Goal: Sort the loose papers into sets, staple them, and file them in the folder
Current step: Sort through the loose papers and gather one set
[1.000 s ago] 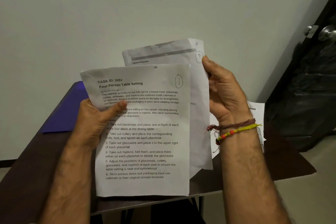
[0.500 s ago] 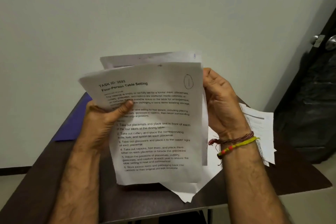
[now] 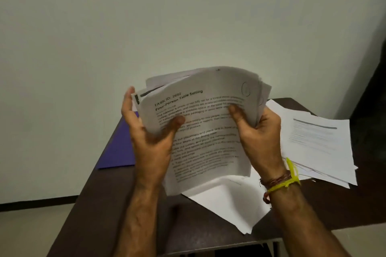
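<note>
Both the left hand (image 3: 150, 142) and right hand (image 3: 259, 133) pinch the bowed paper sheaf (image 3: 208, 142) above the dark table (image 3: 125, 204), thumbs in front; unevenly stacked sheets could slip out.

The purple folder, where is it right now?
In the head view, the purple folder lies flat on the dark table's far left side, just behind the left hand gripping the held papers.

Plain pale wall (image 3: 146, 27) behind. Dark brown surface (image 3: 117, 204) against it. Black baseboard (image 3: 35, 202) lower left, light floor (image 3: 31, 233) beneath. Dark door (image 3: 373, 81) far right. Dim light.
</note>
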